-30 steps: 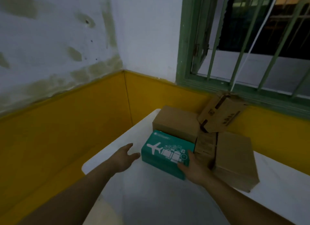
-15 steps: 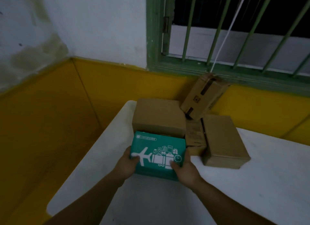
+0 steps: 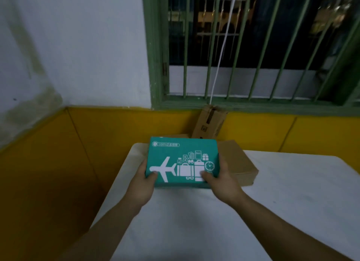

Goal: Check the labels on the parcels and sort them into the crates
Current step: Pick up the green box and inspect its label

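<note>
Head cam view, only one angle here: both hands are up front holding a teal parcel (image 3: 182, 161) with a white airplane, suitcases and a clock printed on its top face; there's a small white badge with text near the top left corner, too blurry to read properly. The left hand (image 3: 143, 184) grips the parcel's left edge, thumb lying on top over the airplane's tail; the right hand (image 3: 222, 181) grips the right edge, thumb pressed on the white suitcase graphic; so the hands are apart, one clamped on each side, and the parcel sits tilted toward the camera above the white table (image 3: 282, 202).

No crates anywhere in shot, so can't say anything about what's in them.

Behind the teal one, a flat brown cardboard box (image 3: 239, 163) lies on the table just to its right, partly hidden by the parcel and the right hand; another brown box (image 3: 171, 136) peeks out behind the top edge, mostly covered. A third cardboard box (image 3: 209, 124) leans tilted against the yellow wall (image 3: 116, 130) under the green barred window (image 3: 253, 46); a white cord (image 3: 220, 62) hangs down across the bars to it. It's dark outside.
</note>
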Demonstrator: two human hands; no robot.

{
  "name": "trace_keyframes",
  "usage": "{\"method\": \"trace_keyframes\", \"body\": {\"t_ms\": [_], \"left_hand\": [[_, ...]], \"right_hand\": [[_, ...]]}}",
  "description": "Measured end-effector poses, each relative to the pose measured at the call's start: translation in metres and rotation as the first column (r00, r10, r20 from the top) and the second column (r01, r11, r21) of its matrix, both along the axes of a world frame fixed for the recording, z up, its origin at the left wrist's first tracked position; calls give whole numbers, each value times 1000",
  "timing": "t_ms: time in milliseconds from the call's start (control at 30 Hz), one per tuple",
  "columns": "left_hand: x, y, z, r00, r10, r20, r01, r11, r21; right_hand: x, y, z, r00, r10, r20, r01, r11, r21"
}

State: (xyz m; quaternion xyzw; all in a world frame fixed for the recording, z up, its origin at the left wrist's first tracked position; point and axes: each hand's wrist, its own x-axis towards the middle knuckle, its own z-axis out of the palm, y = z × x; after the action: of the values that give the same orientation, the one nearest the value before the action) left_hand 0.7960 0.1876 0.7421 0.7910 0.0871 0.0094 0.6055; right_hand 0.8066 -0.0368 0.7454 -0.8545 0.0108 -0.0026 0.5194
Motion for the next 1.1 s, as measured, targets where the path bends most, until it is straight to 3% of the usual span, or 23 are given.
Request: {"method": "trace_keyframes", "body": {"t_ms": [167, 433, 733, 933, 1033, 1100], "left_hand": [[-8, -13, 58, 984, -3, 179, 17, 997, -76], [-16, -61, 115, 940, 11, 341, 30, 993, -116], [-30, -136, 142, 903, 8, 429, 74, 982, -174], [-30, -159, 146, 894, -75, 442, 147, 980, -131], [-28, -162, 148, 893, -116, 435, 145, 989, -35], [-27, -164, 150, 906, -88, 413, 154, 980, -127]], "right_hand": [[-16, -18, 59, 983, -83, 167, 74, 996, 58], [-37, -71, 124, 929, -89, 358, 51, 992, 115], [-55, -140, 154, 907, -91, 411, 45, 992, 119], [-61, -168, 160, 891, -99, 442, 24, 985, 174], [-61, -173, 161, 895, -144, 423, 17, 957, 291], [-62, -173, 165, 908, -224, 355, 56, 903, 427]]}}
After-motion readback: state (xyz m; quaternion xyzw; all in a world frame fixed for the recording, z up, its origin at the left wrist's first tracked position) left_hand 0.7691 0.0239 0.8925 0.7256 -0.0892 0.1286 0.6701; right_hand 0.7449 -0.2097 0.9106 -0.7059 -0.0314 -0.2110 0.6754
